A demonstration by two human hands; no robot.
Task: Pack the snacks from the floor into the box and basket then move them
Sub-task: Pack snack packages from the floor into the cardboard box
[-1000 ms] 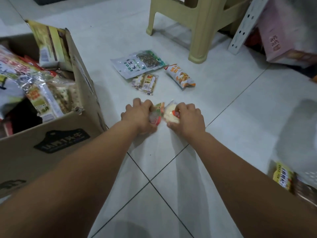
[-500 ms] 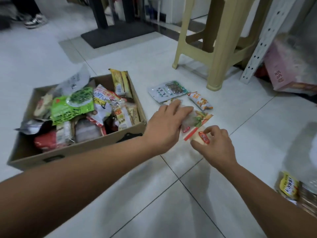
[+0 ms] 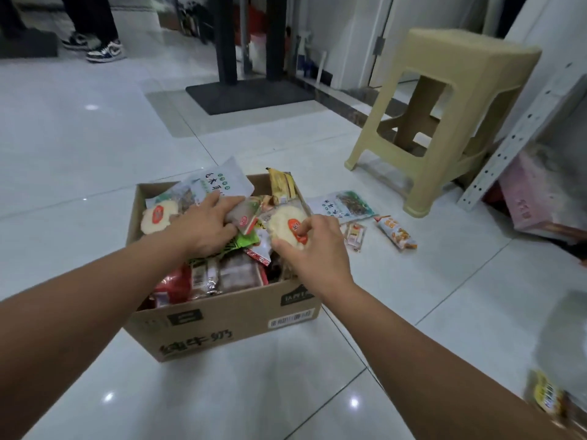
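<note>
Pinched between the thumb and fingertips of my right hand (image 3: 313, 252) is a round pale snack (image 3: 287, 227) with an orange label. My left hand (image 3: 206, 227) holds a translucent packet (image 3: 244, 214) with a red label, fingers closed over it. Both packets are now above the open cardboard box (image 3: 222, 319), at the level of the heaped snacks inside.

A second ago both hands were down on the floor tiles, gripping these same two packets. Half a second ago they were on their way toward the box. I judge that two more snacks are about to be let go into the box, which already looks heaped to its rim.

Counted: one box. Two round pale snacks in view, the one in my right hand and a second one (image 3: 157, 215) lying in the box at its far left. Left on the floor, just right of the box, are three lots:
- one green-and-white pouch (image 3: 343, 206)
- one small clear packet (image 3: 354, 236), possibly a joined pair, I cannot tell
- one orange packet (image 3: 395, 235)

One blurred yellow packet (image 3: 546, 395) sits at the lower right. I cannot make out the basket. One beige stool (image 3: 444, 122) stands beyond the floor snacks.
</note>
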